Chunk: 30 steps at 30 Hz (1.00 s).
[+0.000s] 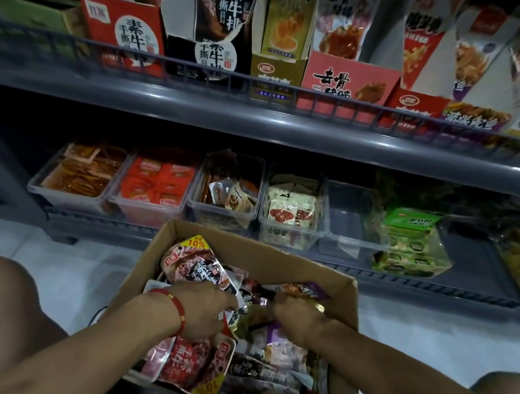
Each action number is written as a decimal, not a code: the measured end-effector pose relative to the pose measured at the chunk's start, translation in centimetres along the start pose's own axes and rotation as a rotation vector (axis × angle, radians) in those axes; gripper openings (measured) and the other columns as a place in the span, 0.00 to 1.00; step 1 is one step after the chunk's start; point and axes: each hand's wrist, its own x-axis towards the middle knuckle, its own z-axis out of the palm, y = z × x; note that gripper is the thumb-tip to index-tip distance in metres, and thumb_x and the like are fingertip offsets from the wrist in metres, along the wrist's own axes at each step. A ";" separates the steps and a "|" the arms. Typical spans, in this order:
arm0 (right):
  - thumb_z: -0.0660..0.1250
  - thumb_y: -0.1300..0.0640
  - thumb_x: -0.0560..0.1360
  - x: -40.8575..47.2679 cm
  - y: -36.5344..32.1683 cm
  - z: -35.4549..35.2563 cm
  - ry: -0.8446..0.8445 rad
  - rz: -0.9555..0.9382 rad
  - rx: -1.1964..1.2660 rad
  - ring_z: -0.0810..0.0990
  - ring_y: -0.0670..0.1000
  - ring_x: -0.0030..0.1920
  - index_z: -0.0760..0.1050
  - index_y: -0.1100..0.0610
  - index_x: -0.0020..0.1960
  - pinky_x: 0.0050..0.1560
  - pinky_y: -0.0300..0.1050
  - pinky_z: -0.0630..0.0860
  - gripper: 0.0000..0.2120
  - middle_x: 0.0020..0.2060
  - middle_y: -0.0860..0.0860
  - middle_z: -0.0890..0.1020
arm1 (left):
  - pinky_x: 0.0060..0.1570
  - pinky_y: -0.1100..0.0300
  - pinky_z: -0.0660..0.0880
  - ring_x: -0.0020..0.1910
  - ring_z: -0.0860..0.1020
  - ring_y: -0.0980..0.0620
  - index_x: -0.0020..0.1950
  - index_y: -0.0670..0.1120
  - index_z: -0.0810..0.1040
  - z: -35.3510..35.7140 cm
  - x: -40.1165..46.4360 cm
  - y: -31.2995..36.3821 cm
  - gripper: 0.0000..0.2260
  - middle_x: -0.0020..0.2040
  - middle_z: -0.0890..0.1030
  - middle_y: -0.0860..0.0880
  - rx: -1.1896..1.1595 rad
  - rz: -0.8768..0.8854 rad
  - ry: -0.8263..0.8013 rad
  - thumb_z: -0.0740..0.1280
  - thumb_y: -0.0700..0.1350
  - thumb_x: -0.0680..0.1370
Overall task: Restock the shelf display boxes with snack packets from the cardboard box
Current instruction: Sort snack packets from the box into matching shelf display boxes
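Both my hands are down in the cardboard box [351, 298] on the floor between my knees. My left hand [201, 309], the one with the red cord at the wrist, has its fingers curled down into the heap of snack packets [189, 365]. I judge it is gripping some, but the fingertips are buried and I cannot tell which. My right hand [297, 320] is curled too, seemingly pinching the edge of a dark packet [250, 296] that lies between the two hands, its long side running left to right. Red packets lie just under and in front of my left hand, so that hand is nearer them.

The display boxes wait up and ahead. The red display box [122, 24] that seems to match the red packets stands on the upper shelf [264, 113], up and left of my left hand. Clear tubs [225, 191] line the lower shelf. The far right is blurred and dark.
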 end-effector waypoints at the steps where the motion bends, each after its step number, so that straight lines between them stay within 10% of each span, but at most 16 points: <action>1: 0.66 0.61 0.80 -0.4 0.0 -0.8 0.000 -0.003 0.040 0.77 0.60 0.64 0.74 0.54 0.71 0.61 0.51 0.75 0.19 0.66 0.58 0.74 | 0.66 0.49 0.74 0.69 0.74 0.43 0.76 0.56 0.68 -0.1 0.1 0.0 0.22 0.72 0.75 0.45 -0.013 -0.013 0.016 0.62 0.49 0.81; 7: 0.65 0.51 0.82 -4.5 0.8 -7.9 0.207 -0.045 0.276 0.78 0.52 0.57 0.75 0.46 0.60 0.55 0.48 0.74 0.08 0.55 0.49 0.79 | 0.47 0.55 0.82 0.48 0.85 0.41 0.57 0.46 0.82 -0.8 0.7 -0.1 0.13 0.45 0.84 0.46 -0.665 -0.242 0.283 0.66 0.53 0.81; 13: 0.66 0.52 0.82 -9.5 0.5 -11.3 0.610 -0.304 0.429 0.77 0.38 0.51 0.81 0.46 0.58 0.50 0.32 0.71 0.07 0.50 0.39 0.80 | 0.50 0.33 0.81 0.56 0.80 0.26 0.68 0.39 0.68 -2.5 -0.4 0.4 0.22 0.69 0.70 0.27 -2.053 -0.367 -0.108 0.70 0.50 0.81; 16: 0.69 0.54 0.80 -10.6 0.7 -11.7 0.793 -0.355 0.406 0.78 0.41 0.60 0.82 0.51 0.63 0.60 0.32 0.73 0.12 0.58 0.43 0.82 | 0.41 0.43 0.84 0.51 0.82 0.36 0.56 0.34 0.74 -2.9 -0.5 1.5 0.06 0.55 0.80 0.31 -2.181 -0.234 0.062 0.62 0.29 0.81; 19: 0.72 0.55 0.77 -11.5 1.9 -12.1 0.908 -0.274 0.396 0.80 0.42 0.59 0.84 0.52 0.61 0.60 0.35 0.76 0.12 0.57 0.45 0.84 | 0.31 0.47 0.84 0.47 0.82 0.35 0.61 0.40 0.70 -3.0 -0.2 1.1 0.18 0.55 0.79 0.30 -2.259 -0.256 0.275 0.60 0.21 0.77; 25: 0.67 0.57 0.80 -15.5 5.5 -13.4 0.719 0.013 0.815 0.84 0.39 0.44 0.79 0.47 0.49 0.38 0.37 0.81 0.05 0.39 0.47 0.85 | 0.48 0.35 0.82 0.57 0.81 0.34 0.71 0.44 0.69 -2.2 -0.9 0.6 0.34 0.60 0.81 0.36 -1.874 -0.320 0.485 0.65 0.19 0.70; 30: 0.68 0.54 0.79 -16.8 5.4 -12.4 1.036 -0.058 0.856 0.86 0.44 0.45 0.81 0.51 0.53 0.42 0.38 0.83 0.04 0.44 0.46 0.87 | 0.60 0.36 0.78 0.54 0.83 0.35 0.60 0.38 0.80 -1.3 -1.7 2.4 0.15 0.53 0.85 0.35 -1.767 -0.262 0.408 0.65 0.26 0.76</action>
